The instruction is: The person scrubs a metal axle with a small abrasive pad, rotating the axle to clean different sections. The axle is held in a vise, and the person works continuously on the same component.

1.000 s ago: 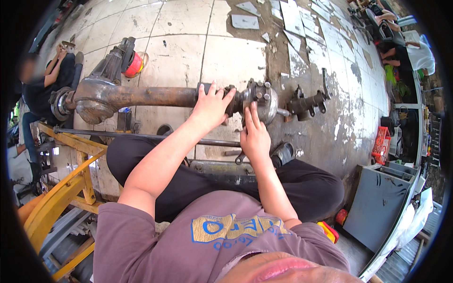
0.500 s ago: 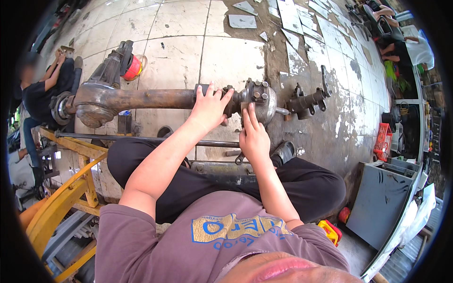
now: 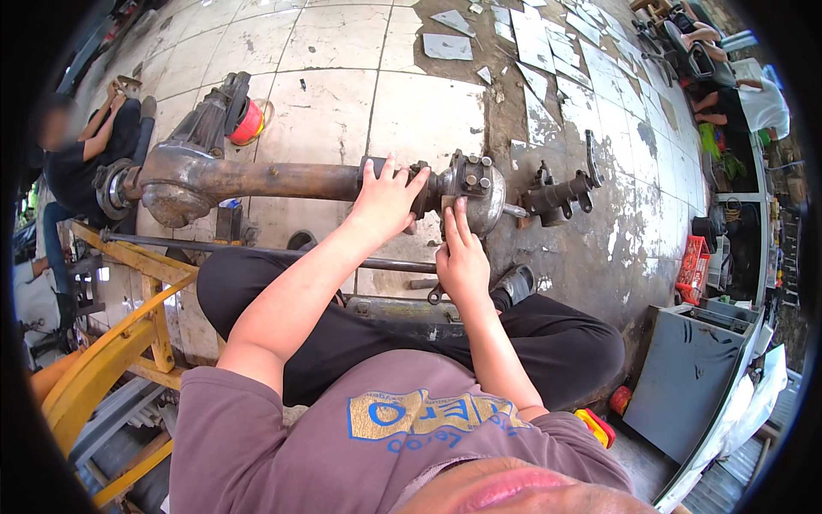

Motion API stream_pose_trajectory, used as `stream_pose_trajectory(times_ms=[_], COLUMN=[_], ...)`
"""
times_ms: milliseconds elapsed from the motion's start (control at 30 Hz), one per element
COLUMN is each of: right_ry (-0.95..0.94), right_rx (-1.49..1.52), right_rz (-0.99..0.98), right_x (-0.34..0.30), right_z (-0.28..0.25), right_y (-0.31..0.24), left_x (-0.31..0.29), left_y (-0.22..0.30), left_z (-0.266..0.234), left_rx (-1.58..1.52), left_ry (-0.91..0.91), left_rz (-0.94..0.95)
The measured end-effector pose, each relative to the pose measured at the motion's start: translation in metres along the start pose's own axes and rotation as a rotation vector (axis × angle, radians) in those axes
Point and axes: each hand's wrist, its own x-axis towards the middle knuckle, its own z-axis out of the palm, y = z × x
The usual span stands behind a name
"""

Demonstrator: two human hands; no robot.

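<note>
A rusty vehicle axle housing (image 3: 274, 180) lies crosswise in front of my crossed legs, its bulging differential part at the left. My left hand (image 3: 384, 204) rests over the right end of the tube with its fingers spread. Beside it, my right hand (image 3: 463, 257) touches the near side of the rounded steering knuckle (image 3: 488, 204), two fingers stretched out and the others bent. Bolt heads show on top of the knuckle. What lies under my fingertips is partly hidden.
A dark metal housing with a lever (image 3: 556, 199) lies to the right. A long rod (image 3: 231, 249) crosses near my knees. Yellow frame (image 3: 103, 368) stands at left, grey metal cabinet (image 3: 685, 377) at right. A seated person (image 3: 90, 163) is beyond the axle's left end.
The view has shifted slightly, so the axle appears a little farther right. Both hands stay at nearly the same places on it, with only slight finger movement.
</note>
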Motion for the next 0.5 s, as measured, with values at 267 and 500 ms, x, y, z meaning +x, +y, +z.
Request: stream_pose_trajectory(times_ms=[267,500], right_ry=[-0.030,-0.058], right_rx=[-0.021,-0.067], right_rz=[0.009,0.038], right_x=[-0.009,-0.007], right_z=[-0.002,-0.001], right_y=[-0.002,-0.002], left_x=[-0.001,0.002], left_y=[0.002,0.001], left_z=[0.001,-0.002], left_rx=[0.025,0.038], left_ry=[0.001,-0.001], left_rz=[-0.004,-0.009])
